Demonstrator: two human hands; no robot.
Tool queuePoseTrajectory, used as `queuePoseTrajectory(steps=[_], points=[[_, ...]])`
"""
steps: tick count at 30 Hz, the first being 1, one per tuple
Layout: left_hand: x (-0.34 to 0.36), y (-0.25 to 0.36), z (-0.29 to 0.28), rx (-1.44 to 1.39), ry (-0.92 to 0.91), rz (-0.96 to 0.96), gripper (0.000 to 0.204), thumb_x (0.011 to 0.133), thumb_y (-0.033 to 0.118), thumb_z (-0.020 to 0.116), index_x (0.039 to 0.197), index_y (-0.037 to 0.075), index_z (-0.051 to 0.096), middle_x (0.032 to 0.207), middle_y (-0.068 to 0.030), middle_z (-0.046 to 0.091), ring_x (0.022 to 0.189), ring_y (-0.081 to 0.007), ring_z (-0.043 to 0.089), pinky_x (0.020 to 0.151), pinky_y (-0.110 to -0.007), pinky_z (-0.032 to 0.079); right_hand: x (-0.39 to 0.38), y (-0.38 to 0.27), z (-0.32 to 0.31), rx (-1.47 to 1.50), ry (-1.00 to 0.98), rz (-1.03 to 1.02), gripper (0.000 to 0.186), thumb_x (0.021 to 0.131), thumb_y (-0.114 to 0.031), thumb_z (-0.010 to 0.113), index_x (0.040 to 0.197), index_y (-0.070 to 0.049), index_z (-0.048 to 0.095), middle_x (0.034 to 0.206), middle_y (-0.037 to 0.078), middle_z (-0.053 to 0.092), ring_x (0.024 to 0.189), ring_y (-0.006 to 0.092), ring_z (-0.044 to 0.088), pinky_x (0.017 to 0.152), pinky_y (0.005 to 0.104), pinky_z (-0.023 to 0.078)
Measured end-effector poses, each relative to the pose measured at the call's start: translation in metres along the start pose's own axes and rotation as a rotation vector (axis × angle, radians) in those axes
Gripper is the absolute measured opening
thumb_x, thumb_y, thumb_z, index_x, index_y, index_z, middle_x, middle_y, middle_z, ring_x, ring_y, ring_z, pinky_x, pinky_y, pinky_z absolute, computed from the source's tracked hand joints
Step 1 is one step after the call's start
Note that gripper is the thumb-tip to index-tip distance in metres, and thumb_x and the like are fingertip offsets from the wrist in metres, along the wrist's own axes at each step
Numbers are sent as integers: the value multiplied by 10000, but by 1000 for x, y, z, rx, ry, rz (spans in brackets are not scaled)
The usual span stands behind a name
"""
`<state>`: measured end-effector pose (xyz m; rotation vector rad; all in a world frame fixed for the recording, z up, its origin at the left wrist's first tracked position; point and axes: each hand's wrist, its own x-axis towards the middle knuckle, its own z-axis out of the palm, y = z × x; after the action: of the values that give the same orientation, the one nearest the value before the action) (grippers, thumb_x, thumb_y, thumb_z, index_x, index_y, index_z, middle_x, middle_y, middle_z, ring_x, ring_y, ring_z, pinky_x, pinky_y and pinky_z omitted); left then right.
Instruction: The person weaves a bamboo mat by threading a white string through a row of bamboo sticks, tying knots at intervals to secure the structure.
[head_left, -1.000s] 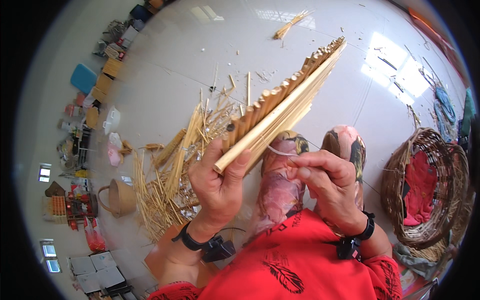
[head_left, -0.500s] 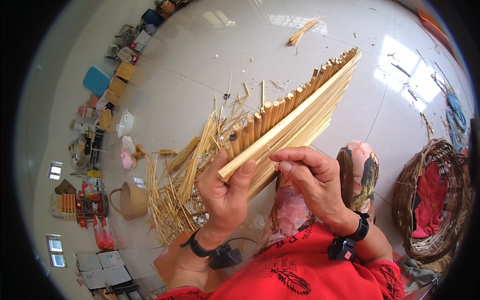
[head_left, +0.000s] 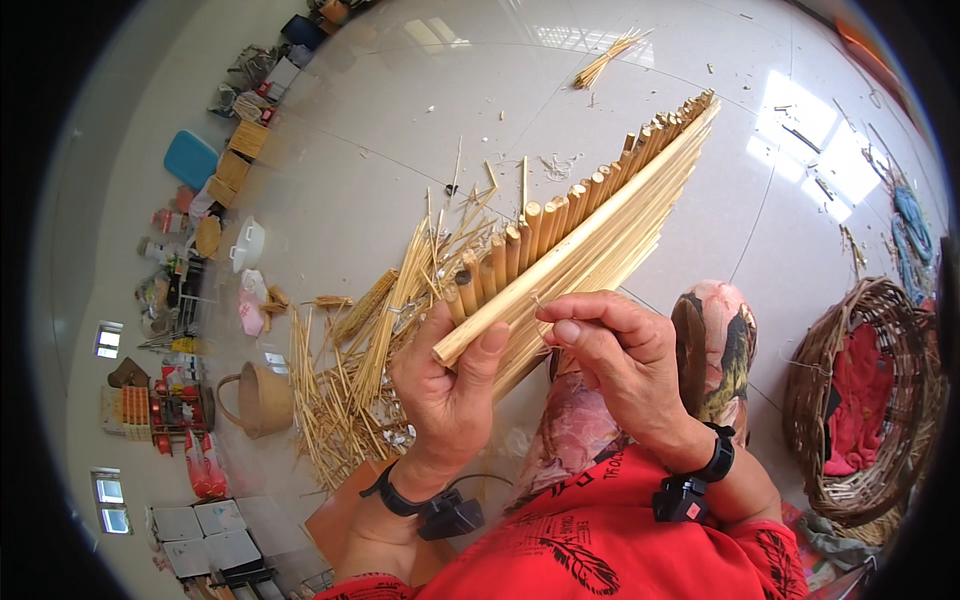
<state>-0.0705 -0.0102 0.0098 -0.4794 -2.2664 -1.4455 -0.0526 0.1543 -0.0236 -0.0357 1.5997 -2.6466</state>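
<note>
A panel of straight, pale yellow stalks [head_left: 622, 243] laid side by side slants up from my hands toward the far right. Along its upper edge runs a row of thick cut stalk ends [head_left: 533, 226], with one long stalk [head_left: 540, 283] lying across below them. My left hand [head_left: 441, 391] is wrapped round the panel's near end, thumb pressed on the front. Beside it, my right hand [head_left: 630, 362] pinches thumb and forefinger together close to the stalks. A tiny thin tip shows at those fingers, too small to name.
Loose stalks [head_left: 345, 425] are heaped on the floor at left, near a tan handled basket [head_left: 268, 400]. A wicker basket [head_left: 808, 420] holding red cloth stands at right. A small stalk bundle [head_left: 607, 62] lies far ahead. Household goods line the left wall.
Almost nothing differs. The panel and both hands have shifted very slightly left and up in the picture, with the same grips.
</note>
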Motion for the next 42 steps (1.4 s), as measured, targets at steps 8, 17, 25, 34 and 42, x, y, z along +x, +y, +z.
queuePoseTrajectory(steps=[8,17,25,34,42], points=[[-11,21,7,124,-137,109,259,890,172,718,1055,-13,642,809,-82,681,646,-138,641,563,-259,503,-21,2,-8,-51,-5,-140,135,958,-53,584,1038,1,677,815,-13,679,651,-11,531,541,176,412],[-46,14,21,132,-428,465,370,818,112,704,1117,-84,610,1081,-259,674,997,-376,692,799,-386,598,-94,13,-62,-11,-7,72,152,947,-22,544,1007,13,678,781,2,668,567,21,509,478,187,381],[-49,19,26,170,-446,529,247,826,54,633,1036,-75,635,1021,-254,689,986,-379,694,788,-411,609,-109,22,-64,398,46,98,277,961,18,536,1229,21,610,1133,98,675,978,130,647,758,256,519],[-52,18,24,172,-443,511,276,832,103,655,1046,-71,634,1037,-254,686,1012,-381,685,805,-410,605,-116,27,-57,416,-10,103,357,968,-19,523,1321,33,527,1332,152,568,1219,219,567,988,330,507],[-52,21,26,195,-441,522,259,816,99,653,1023,-56,643,1032,-242,688,1007,-369,686,803,-399,605,-118,30,-56,386,-12,-13,369,963,9,537,1331,17,523,1328,140,575,1199,218,578,1004,355,502]])
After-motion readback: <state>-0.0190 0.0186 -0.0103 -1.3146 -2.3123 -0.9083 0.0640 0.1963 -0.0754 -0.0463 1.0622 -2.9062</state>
